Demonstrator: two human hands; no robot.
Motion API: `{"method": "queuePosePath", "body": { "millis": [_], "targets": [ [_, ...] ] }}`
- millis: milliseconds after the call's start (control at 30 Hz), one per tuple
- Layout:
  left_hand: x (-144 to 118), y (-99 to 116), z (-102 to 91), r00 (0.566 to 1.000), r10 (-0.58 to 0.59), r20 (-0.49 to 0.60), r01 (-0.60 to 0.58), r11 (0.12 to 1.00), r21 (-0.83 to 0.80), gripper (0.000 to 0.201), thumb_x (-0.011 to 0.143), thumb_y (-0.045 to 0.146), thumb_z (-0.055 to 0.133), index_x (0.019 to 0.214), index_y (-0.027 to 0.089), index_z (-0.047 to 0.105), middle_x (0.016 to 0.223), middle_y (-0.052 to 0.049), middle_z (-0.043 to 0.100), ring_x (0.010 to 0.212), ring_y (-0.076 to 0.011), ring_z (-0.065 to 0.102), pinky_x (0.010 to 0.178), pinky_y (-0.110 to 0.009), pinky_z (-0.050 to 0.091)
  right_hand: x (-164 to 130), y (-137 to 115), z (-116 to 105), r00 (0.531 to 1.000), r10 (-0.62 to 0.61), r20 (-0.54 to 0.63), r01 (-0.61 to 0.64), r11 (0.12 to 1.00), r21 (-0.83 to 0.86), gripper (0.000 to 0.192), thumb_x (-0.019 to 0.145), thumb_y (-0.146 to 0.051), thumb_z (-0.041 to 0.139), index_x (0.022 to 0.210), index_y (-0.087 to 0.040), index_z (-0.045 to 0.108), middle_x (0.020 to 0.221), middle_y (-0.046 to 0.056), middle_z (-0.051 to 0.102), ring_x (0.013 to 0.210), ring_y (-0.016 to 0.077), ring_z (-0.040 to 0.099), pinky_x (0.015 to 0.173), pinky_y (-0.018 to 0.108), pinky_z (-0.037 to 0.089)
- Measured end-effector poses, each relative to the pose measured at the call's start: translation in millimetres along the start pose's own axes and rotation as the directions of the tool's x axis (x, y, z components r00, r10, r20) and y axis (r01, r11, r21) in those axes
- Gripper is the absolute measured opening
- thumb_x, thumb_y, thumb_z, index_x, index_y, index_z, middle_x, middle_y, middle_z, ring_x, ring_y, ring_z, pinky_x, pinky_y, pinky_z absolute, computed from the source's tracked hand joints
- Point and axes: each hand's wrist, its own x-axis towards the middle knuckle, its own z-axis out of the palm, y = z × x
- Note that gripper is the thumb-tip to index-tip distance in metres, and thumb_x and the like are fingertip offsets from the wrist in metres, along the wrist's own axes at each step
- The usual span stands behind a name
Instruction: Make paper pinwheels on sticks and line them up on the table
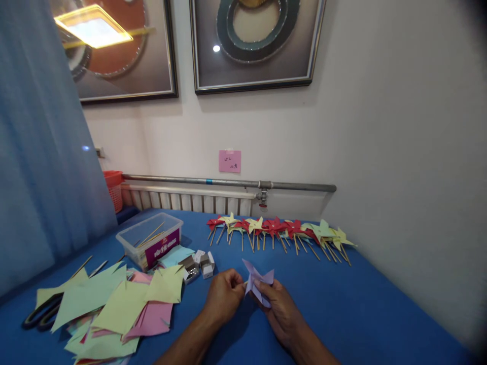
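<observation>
A folded purple paper pinwheel (261, 285) is held just above the blue table. My right hand (279, 306) grips it, thumb across its middle and the other fingers behind. Close on its left side, my left hand (224, 294) is closed in a pinch. A short pale end of what looks like a thin wooden stick shows between those fingertips and the paper; most of it is hidden by the hand. Beyond my left hand stand small open boxes (191, 268) with tiny shiny pieces in one of them.
Finished pinwheels (274, 226) on sticks lie in a row along the back. A clear plastic box (125, 242) with sticks stands at left. Nearer lie cut paper sheets (122, 306) and black-handled scissors (43, 312). A radiator pipe (304, 187) runs along the wall.
</observation>
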Motion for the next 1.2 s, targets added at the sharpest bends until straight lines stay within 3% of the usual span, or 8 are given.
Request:
{"method": "queuePosePath", "body": {
  "millis": [667, 1200],
  "targets": [
    [2.7, -6.3, 1.4, 0.999, -0.019, 0.032, 0.021, 0.998, -0.061, 0.018, 0.077, 0.021, 0.064, 0.064, 0.020, 0.053, 0.055, 0.006, 0.046, 0.054, -0.0103, 0.039, 0.052, -0.024, 0.027, 2.5, 3.5, -1.7, 1.000, -0.008, 0.001, 0.008, 1.000, -0.016, 0.037, 0.060, -0.037, 0.096, 0.085, -0.018, 0.078, 0.075, 0.002, 0.075, 0.073, 0.0195, 0.068, 0.073, 0.031, 0.052],
    [-3.2, -0.6, 5.4, 1.000, 0.023, -0.015, -0.023, 1.000, 0.018, 0.018, 0.080, 0.021, 0.061, 0.065, 0.020, 0.052, 0.055, 0.006, 0.047, 0.055, -0.0112, 0.041, 0.054, -0.024, 0.027, 0.4, 0.9, 2.5, 0.999, -0.031, -0.039, 0.030, 0.999, -0.021, 0.036, 0.061, -0.037, 0.095, 0.084, -0.019, 0.075, 0.080, 0.004, 0.076, 0.078, 0.0225, 0.070, 0.076, 0.035, 0.055]
  ]
}}
